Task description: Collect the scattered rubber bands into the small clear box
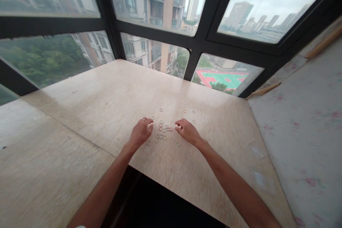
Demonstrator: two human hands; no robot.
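Several thin rings in reddish, green and pale colours lie on the stone-patterned surface, and they look like small rubber bands. Most sit in a loose cluster [161,136] between my hands, some overlapping. My left hand [141,130] hovers at the cluster's left side, thumb and forefinger apart with nothing visible between them. Close to its fingertips is a pale ring [152,118]. On the right, my right hand [187,131] has its fingers bent and parted from the thumb, near a reddish ring [171,129]. It holds nothing that I can see.
Single rings lie farther out, such as one behind the cluster [161,110] and one nearer me [178,144]. The surface [107,89] has a seam on the left and a front edge above a dark gap [160,199]. Dark window frames [160,32] and a flowered wall [301,131] border it.
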